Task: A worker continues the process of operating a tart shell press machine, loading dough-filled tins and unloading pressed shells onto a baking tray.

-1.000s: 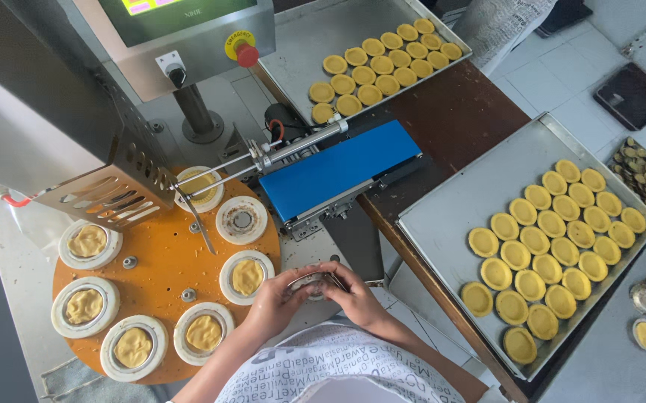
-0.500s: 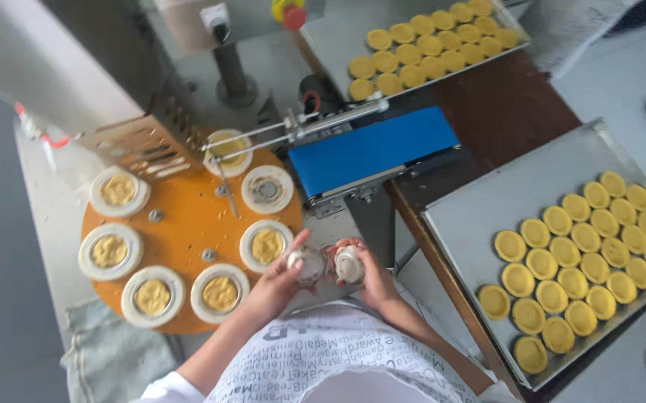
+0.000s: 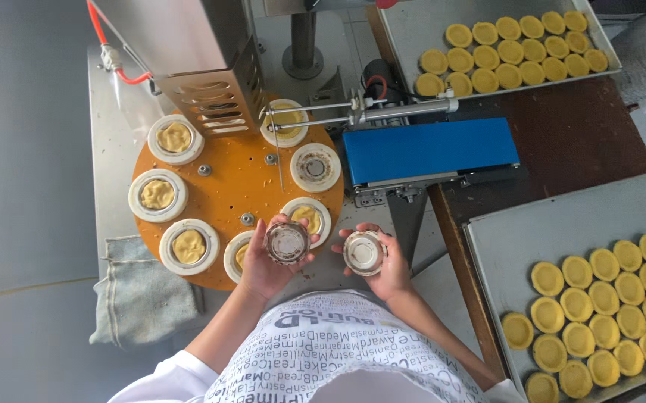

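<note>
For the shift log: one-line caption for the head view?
Left hand and right hand each hold a foil tart cup beside the orange rotary table of dough-filled moulds.

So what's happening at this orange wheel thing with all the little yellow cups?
A person holds one small foil tart cup in each hand: the left hand has a foil cup over the edge of the orange turntable, the right hand holds another foil cup just beside it. Most white rings on the turntable hold yellow dough. Pressed yellow shells fill a tray at right and another tray behind the blue conveyor.
</note>
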